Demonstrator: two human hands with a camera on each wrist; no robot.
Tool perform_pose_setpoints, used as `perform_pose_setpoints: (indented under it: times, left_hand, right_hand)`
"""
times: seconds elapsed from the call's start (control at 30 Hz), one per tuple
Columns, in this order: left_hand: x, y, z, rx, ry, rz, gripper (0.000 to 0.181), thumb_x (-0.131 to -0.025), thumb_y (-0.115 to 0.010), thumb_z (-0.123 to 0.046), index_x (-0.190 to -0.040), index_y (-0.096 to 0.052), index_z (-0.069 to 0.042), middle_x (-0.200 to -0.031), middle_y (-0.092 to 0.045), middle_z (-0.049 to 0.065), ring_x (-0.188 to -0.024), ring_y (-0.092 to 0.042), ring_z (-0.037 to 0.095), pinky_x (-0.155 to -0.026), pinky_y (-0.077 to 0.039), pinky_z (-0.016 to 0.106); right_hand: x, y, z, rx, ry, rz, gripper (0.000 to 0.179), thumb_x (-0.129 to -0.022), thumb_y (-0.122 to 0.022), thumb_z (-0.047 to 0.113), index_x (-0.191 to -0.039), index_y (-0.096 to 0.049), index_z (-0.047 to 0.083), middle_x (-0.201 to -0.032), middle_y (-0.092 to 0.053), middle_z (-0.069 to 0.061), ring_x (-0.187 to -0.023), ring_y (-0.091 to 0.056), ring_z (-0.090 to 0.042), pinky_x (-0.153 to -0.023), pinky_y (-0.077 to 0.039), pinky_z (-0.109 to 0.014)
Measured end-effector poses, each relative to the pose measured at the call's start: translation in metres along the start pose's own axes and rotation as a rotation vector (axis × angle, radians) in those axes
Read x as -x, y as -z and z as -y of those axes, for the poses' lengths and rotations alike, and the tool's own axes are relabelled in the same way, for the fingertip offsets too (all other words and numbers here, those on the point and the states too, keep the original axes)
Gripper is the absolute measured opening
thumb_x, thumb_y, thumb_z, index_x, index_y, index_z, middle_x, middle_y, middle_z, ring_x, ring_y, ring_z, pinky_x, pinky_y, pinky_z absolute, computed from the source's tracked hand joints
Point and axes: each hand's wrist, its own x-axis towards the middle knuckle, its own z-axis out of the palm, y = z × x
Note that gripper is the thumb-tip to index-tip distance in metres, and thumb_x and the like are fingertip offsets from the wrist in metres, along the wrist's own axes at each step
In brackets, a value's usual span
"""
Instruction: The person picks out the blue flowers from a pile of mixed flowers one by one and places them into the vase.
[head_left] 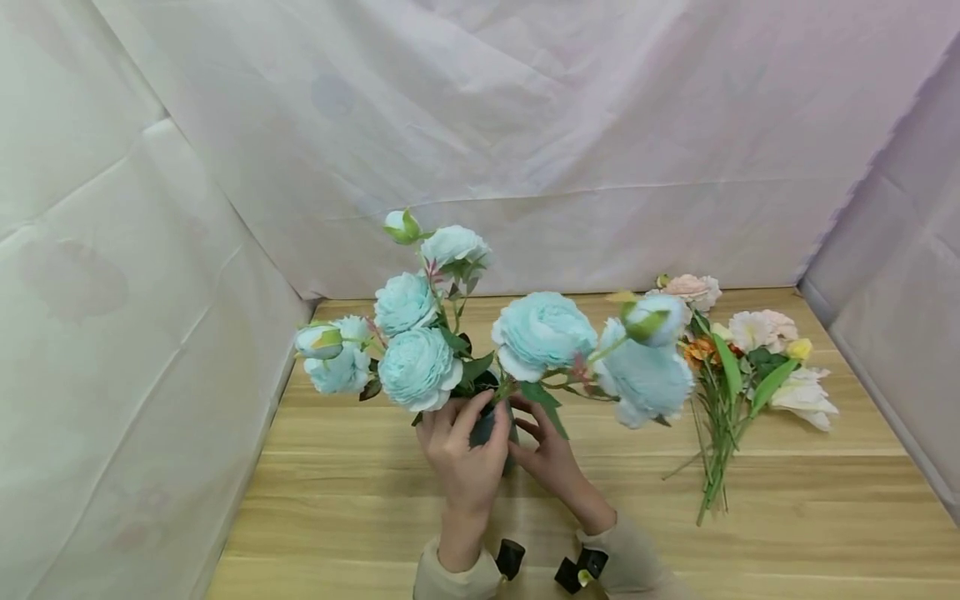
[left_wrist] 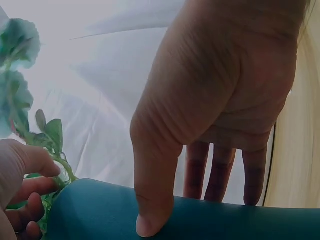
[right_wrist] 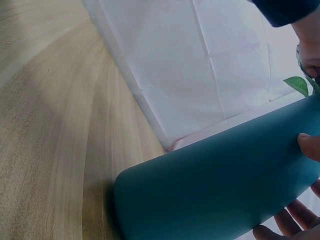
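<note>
A tall dark teal vase (head_left: 486, 427) stands upright on the table with pale blue artificial peonies (head_left: 543, 333) in its mouth. At its left, my left hand (head_left: 463, 446) grips the upper part; the left wrist view puts the thumb (left_wrist: 152, 210) on one side and the fingers beyond the far edge. My right hand (head_left: 553, 458) curls around the right side near the rim, with its thumb (right_wrist: 311, 145) and fingertips on opposite sides of the vase in the right wrist view. The blooms spread left and right above both hands; leaves partly hide the rim.
A loose bunch of artificial flowers, with pale pink blooms (head_left: 761, 329), orange ones and green stems (head_left: 720, 462), lies on the wooden table (head_left: 337, 517) at the right. White patterned cloth (head_left: 487, 125) hangs behind and along both sides.
</note>
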Motion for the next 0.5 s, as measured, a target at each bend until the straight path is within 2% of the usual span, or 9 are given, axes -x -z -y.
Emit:
perform_pose_setpoints:
  times: [0.13,0.23,0.33,0.4,0.5]
  left_hand:
    - [0.000,0.001,0.001,-0.028,0.003,-0.033,0.008,-0.074,-0.070,-0.010,-0.081,-0.074,-0.010,-0.074,-0.062,0.006,-0.076,-0.055,0.028,-0.065,-0.033,0.039]
    - [0.000,0.004,0.002,-0.048,0.011,-0.039,0.004,-0.074,-0.068,-0.008,-0.076,-0.071,-0.010,-0.074,-0.060,0.004,-0.074,-0.054,0.027,-0.063,-0.030,0.038]
    - [0.000,0.008,0.003,-0.059,0.031,-0.022,0.007,-0.078,-0.065,-0.013,-0.082,-0.068,-0.008,-0.083,-0.063,0.005,-0.081,-0.055,0.028,-0.067,-0.031,0.040]
    - [-0.001,0.010,0.003,-0.072,0.039,-0.007,0.009,-0.080,-0.064,-0.018,-0.082,-0.067,-0.009,-0.086,-0.064,0.005,-0.084,-0.056,0.028,-0.067,-0.030,0.039]
    - [-0.003,0.011,0.003,-0.114,0.039,0.014,0.008,-0.080,-0.065,-0.017,-0.077,-0.067,-0.010,-0.084,-0.065,0.003,-0.083,-0.056,0.027,-0.063,-0.029,0.037]
  right_hand:
    - [-0.002,0.000,0.003,-0.004,-0.014,0.015,0.059,-0.074,-0.065,-0.019,-0.128,-0.041,-0.014,-0.121,-0.044,-0.032,-0.109,-0.046,-0.047,-0.079,-0.046,-0.060]
    - [-0.003,0.001,0.003,-0.045,-0.058,0.020,0.060,-0.075,-0.066,-0.017,-0.130,-0.042,-0.011,-0.124,-0.045,-0.027,-0.113,-0.048,-0.033,-0.082,-0.046,-0.059]
    - [-0.003,0.001,0.004,-0.084,-0.116,0.014,0.061,-0.075,-0.068,-0.015,-0.130,-0.043,-0.009,-0.125,-0.046,-0.024,-0.115,-0.047,-0.021,-0.085,-0.046,-0.057]
    - [-0.003,0.001,0.004,-0.092,-0.138,0.010,0.061,-0.075,-0.068,-0.014,-0.130,-0.043,-0.008,-0.125,-0.046,-0.023,-0.116,-0.046,-0.020,-0.086,-0.046,-0.056]
    - [-0.003,0.001,0.005,-0.081,-0.147,0.011,0.061,-0.075,-0.068,-0.014,-0.131,-0.043,-0.007,-0.125,-0.047,-0.024,-0.116,-0.047,-0.024,-0.086,-0.046,-0.055]
